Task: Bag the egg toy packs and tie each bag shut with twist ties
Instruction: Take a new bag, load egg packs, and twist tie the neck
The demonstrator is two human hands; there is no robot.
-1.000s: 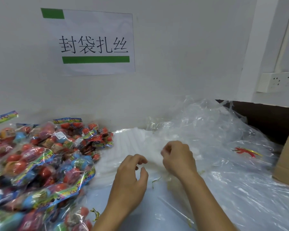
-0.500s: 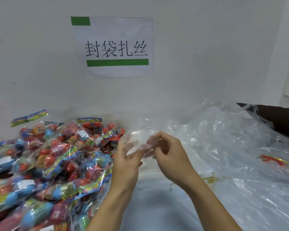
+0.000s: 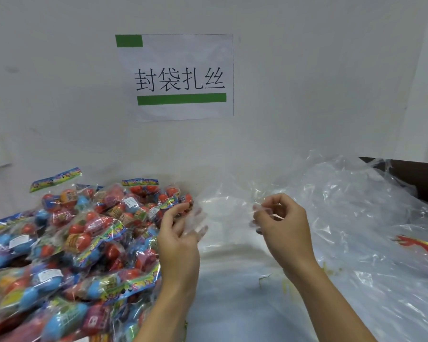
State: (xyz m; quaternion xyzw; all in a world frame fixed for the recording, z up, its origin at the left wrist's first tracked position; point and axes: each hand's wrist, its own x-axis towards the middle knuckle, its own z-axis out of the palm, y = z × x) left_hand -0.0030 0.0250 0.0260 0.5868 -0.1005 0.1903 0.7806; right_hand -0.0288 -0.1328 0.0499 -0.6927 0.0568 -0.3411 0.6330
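Clear bag (image 3: 229, 213) stretched between both hands' fingers (image 3: 262, 211)

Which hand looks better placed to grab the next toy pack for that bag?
Left hand: it sits right against the pile of egg toy packs. The right hand pinches the clear bag, farther away.

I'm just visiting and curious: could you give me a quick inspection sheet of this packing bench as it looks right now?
Surface: white table, partly bare between the arms.
Job's things: heap of egg toy packs at left; a clear bag stretched between both hands; a twist tie lying near the right wrist.
Clutter: pile of loose clear plastic at right, with a red and yellow scrap among it.
Hands: left hand and right hand both raised, fingers pinching the bag's film.
Cables: nothing seen.
Surroundings: white wall with a paper sign bearing green bars.
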